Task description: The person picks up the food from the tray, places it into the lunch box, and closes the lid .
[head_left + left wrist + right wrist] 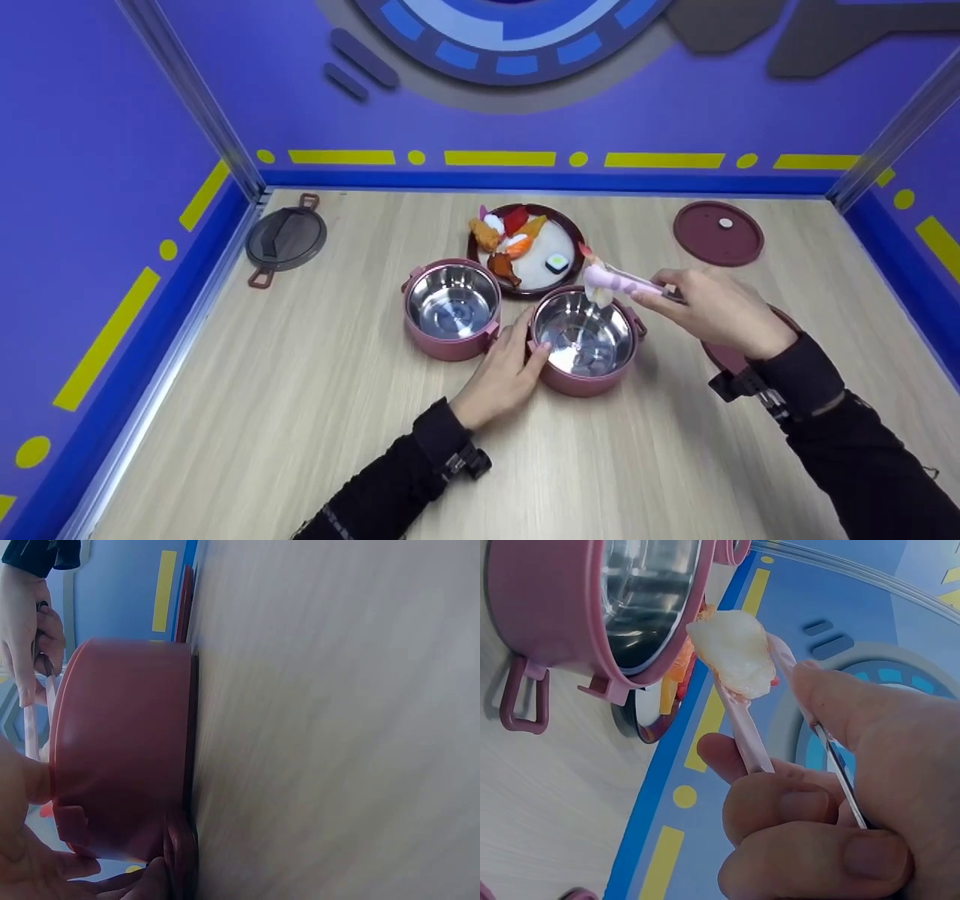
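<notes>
My right hand (720, 307) holds a pair of tongs (622, 280) with pale pink tips and metal arms. Between the tips sits a toy shrimp sushi (735, 652), white below with a reddish tail end, over the rim of the right pink lunch box (592, 386). That box has a shiny steel inside with no food visible in it. My left hand (504, 379) grips its left side, thumb at the rim and fingers along the wall. Close on the left stands a second pink lunch box (450, 349), steel-lined too.
Behind the boxes, a dark-rimmed plate (551, 232) carries several toy foods, including a drumstick (502, 266) and a sushi roll (556, 262). A grey lid (289, 244) lies far left, a maroon lid (716, 244) back right. Another maroon disc (724, 358) is partly under my right wrist.
</notes>
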The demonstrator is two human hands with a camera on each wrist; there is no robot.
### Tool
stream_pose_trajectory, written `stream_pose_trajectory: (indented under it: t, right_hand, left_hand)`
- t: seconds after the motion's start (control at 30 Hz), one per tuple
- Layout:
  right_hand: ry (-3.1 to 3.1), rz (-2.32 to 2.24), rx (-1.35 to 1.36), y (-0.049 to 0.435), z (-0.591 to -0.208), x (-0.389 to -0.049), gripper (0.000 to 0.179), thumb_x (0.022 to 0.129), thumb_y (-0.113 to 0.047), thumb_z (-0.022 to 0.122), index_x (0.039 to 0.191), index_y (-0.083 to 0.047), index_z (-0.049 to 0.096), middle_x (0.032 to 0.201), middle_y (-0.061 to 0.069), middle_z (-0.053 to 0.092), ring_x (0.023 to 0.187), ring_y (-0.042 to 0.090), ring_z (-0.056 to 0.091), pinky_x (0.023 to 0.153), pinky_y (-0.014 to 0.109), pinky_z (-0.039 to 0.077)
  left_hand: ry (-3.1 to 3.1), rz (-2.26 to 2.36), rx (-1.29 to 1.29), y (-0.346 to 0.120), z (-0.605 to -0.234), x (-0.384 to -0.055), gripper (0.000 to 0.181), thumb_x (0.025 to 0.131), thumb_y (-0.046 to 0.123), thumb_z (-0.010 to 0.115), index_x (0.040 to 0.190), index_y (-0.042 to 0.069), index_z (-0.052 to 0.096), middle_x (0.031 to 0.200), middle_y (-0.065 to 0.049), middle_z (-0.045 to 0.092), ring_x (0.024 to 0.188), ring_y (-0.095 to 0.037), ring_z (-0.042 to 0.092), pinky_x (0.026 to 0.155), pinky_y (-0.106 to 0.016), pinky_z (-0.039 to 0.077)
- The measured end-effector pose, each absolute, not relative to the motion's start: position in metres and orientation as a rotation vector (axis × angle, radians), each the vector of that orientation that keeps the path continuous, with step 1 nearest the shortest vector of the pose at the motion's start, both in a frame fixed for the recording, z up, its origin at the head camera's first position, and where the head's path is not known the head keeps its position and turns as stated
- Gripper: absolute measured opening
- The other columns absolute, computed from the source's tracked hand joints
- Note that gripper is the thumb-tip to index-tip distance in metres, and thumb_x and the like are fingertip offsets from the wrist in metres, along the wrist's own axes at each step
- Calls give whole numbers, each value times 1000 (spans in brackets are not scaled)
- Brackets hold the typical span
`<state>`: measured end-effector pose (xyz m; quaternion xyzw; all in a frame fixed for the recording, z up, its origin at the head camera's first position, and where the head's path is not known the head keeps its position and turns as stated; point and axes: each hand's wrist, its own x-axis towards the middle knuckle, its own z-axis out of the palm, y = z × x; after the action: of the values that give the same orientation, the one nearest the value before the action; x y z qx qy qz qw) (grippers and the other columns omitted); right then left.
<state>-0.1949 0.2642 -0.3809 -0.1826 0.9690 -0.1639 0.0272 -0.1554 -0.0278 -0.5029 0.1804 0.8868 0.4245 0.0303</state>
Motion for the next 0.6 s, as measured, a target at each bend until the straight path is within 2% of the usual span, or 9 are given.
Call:
stream_pose_trajectory:
  t: [0.27,0.47,0.6]
  right_hand:
    - [2953,-475,-570,265,-384,-187,52,103,-58,59,112,-9,75,66,-6,43,56,11,40,50,27,31]
    - [2971,-423,-597,263,-388,-181,48,102,-57,60,105,-12,76,67,-6,49,59,13,45,52,29,34]
    - [2964,-387,-614,262,-391,-179,45,103,-54,61,108,-11,76,68,-6,51,59,14,45,53,30,35]
  left_hand:
    - [2724,1311,547,-28,-502,-156,67,111,38,45,165,5,25,164,-22,40,151,-35,41,126,-50,34]
    - [2740,1324,568,-28,-503,-155,65,110,34,49,165,5,27,155,-22,51,146,-34,48,123,-49,38]
    - [2765,1358,603,-27,-518,-161,66,110,37,48,164,5,29,152,-23,53,143,-35,50,121,-51,41]
